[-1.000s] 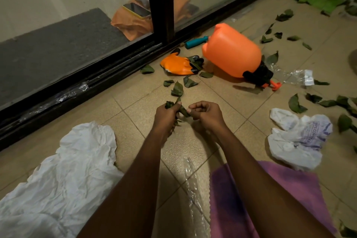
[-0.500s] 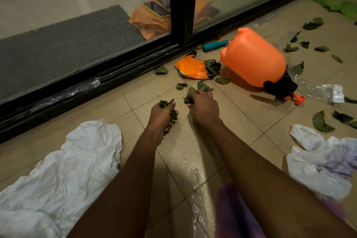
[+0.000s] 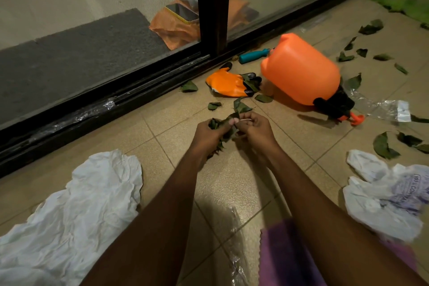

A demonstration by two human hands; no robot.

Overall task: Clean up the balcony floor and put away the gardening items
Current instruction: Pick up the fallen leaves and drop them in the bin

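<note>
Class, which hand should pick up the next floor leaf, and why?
The right hand: the left hand grips the leaf bunch; the right only pinches at it, and a loose leaf lies just ahead.

A home balcony: a tan tiled floor (image 3: 162, 144) runs along a dark-framed sliding glass door (image 3: 212, 7) with a grey mat (image 3: 76, 53) indoors, and fallen leaves (image 3: 381, 146), an orange garden sprayer (image 3: 299, 69) and an orange gardening glove (image 3: 226, 85) lie about.
</note>
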